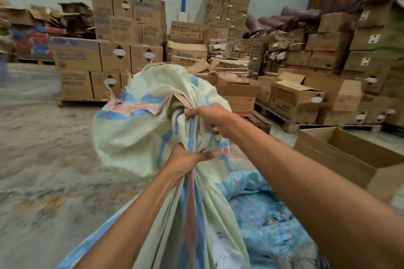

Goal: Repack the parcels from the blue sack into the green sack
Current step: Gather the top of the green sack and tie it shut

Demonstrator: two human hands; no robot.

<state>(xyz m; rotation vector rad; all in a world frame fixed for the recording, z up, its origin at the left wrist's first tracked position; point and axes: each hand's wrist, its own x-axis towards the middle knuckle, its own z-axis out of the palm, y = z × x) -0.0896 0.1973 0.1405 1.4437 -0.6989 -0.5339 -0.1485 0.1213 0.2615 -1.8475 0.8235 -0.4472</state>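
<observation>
- Pale green woven plastic sack with blue and pink stripes (135, 137) is held up in front of the person. Its cloth is bunched into a neck, and the loose top billows above the hands with the frayed edge uppermost.
- Left hand (188, 159) is clenched round the gathered neck, low down. Right hand (209, 118) grips a fistful of folds just above it. Both fists are tight on cloth, likely to choke the mouth closed or take the load for a lift.
- Below the hands the sack hangs taut toward the floor, which suggests weight inside. Contents not visible.
- Crumpled light blue woven sack (262, 214) lies slack on the grey concrete floor (43, 159), against the green one's right side. It looks collapsed, so it is probably mostly emptied.
- No parcel plainly seen. A white printed patch between the sacks is too blurred to name.
- Open brown cardboard box (332, 159) sits on the floor to the right. Stacked brown cartons on pallets (109, 50) stand behind.
- Judgement: the transfer is near its end, at the closing stage.
</observation>
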